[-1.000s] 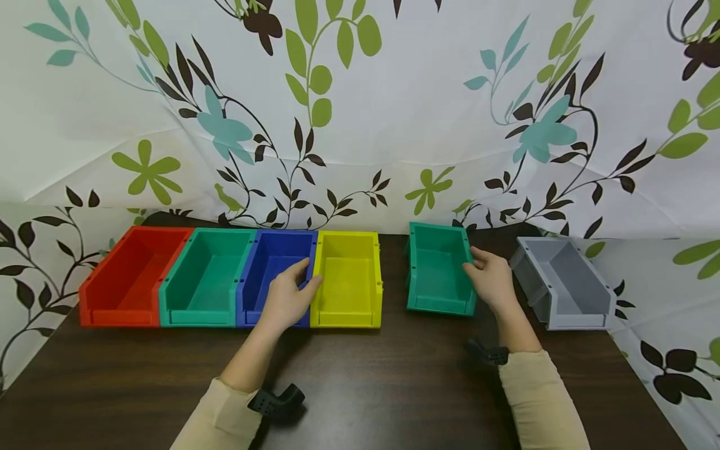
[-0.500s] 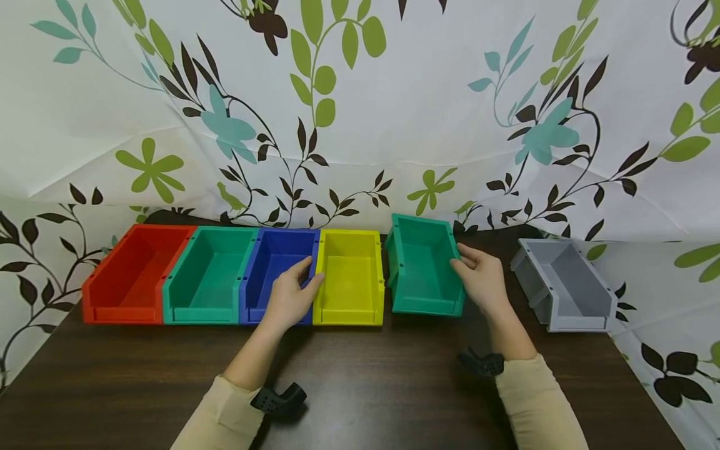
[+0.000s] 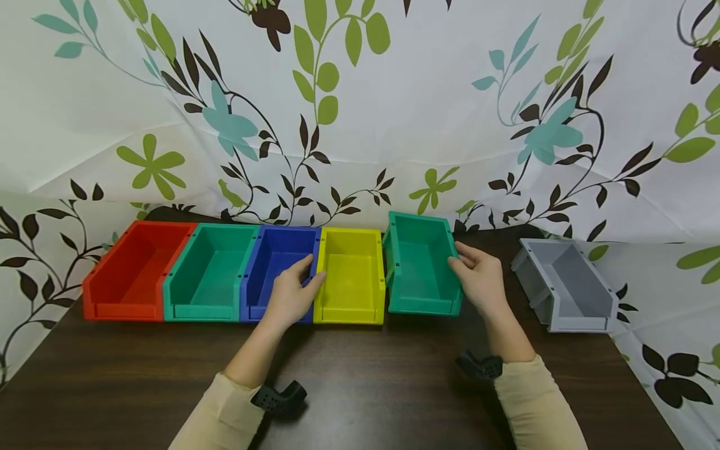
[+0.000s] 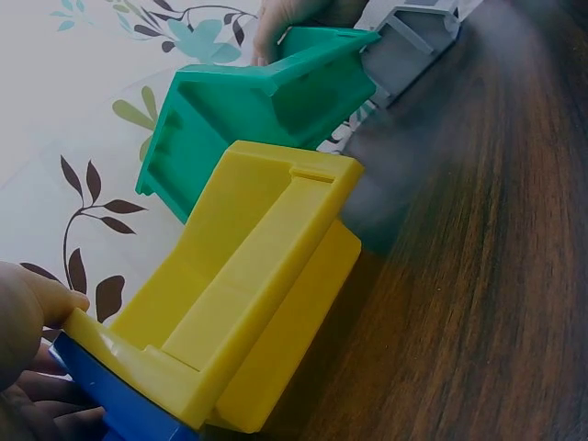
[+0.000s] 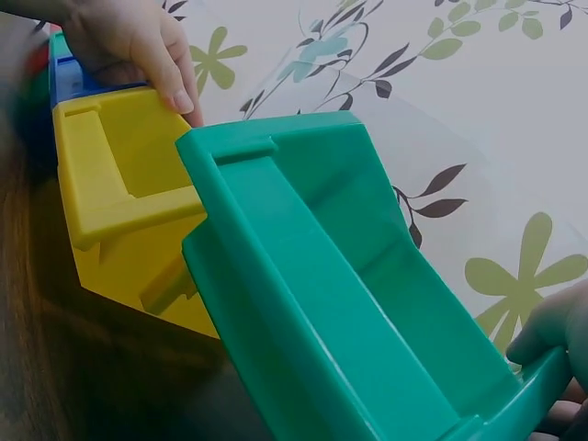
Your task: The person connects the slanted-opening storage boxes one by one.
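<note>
My right hand (image 3: 482, 281) grips the right wall of a green plastic storage bin (image 3: 423, 265), thumb on the inner side. The bin is tilted and held a little above the table, its left side close against the yellow bin (image 3: 349, 275); touching or not, I cannot tell. My left hand (image 3: 289, 297) pinches the adjoining walls of the blue bin (image 3: 277, 250) and the yellow bin. In the left wrist view its thumb lies on the yellow rim (image 4: 138, 372) and its other fingers reach into the blue bin (image 4: 119, 390), partly hidden.
A red bin (image 3: 132, 269) and another green bin (image 3: 210, 269) stand left of the blue one, side by side. A grey bin (image 3: 568, 281) sits apart at the right, angled. The dark wooden table (image 3: 365, 387) meets a leaf-patterned cloth (image 3: 394, 125) behind.
My right hand has lifted and carried the green bin leftward, from a gap away to right beside the yellow bin. The left hand has kept its place.
</note>
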`<state>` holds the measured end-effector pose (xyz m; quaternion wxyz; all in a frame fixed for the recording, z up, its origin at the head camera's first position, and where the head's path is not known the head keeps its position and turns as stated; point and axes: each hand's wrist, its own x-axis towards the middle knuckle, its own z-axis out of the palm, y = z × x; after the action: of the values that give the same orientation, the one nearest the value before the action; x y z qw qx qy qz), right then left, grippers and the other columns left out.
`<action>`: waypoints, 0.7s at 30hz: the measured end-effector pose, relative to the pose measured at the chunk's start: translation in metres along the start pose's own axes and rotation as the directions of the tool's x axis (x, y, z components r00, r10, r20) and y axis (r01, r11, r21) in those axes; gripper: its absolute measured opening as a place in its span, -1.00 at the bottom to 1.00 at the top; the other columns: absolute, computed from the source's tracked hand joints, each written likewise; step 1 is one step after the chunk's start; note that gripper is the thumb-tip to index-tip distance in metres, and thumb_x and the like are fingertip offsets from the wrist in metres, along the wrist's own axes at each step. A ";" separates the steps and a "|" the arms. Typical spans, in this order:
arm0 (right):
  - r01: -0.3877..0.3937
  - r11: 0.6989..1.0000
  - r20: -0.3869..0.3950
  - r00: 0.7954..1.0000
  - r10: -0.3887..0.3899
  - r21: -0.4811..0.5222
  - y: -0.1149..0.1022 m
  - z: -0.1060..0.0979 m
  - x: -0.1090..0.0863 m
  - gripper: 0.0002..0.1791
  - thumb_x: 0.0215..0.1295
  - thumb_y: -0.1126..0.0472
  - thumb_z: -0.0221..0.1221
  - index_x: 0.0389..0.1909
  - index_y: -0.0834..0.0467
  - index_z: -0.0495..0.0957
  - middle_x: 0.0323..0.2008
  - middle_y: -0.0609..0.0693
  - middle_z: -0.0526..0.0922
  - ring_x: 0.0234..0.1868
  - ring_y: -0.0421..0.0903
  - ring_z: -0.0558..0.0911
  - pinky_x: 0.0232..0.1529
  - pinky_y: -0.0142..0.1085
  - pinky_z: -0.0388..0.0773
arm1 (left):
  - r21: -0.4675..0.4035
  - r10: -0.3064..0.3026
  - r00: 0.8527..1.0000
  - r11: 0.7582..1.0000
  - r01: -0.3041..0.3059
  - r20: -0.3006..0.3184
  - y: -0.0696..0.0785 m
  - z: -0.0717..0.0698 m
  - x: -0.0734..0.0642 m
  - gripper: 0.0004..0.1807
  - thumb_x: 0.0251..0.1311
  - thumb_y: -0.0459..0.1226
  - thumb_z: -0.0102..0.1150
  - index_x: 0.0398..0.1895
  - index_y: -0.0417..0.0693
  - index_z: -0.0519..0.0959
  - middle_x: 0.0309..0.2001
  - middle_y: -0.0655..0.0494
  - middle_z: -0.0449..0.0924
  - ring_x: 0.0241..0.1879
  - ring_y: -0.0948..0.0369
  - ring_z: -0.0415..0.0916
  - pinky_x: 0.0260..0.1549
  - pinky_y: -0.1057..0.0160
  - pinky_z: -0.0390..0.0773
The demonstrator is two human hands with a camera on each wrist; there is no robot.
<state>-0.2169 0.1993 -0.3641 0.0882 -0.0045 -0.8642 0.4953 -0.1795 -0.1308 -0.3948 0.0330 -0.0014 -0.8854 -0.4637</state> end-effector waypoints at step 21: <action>0.127 0.926 0.174 0.982 -0.068 -0.355 -0.023 0.010 -0.010 -0.08 0.22 -0.31 0.06 0.44 0.16 0.09 0.43 0.24 0.10 0.37 0.26 0.24 0.20 0.21 0.32 | 0.019 0.008 1.000 1.000 -0.008 0.005 0.003 -0.001 -0.002 -0.37 0.32 -0.12 0.04 0.35 -0.29 0.24 0.28 -0.25 0.35 0.24 -0.09 0.37 0.16 -0.06 0.43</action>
<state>-0.2065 0.1780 -0.3511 0.0414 0.0616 -0.9445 0.3200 -0.1776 -0.1299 -0.3922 0.0327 -0.0055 -0.8899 -0.4550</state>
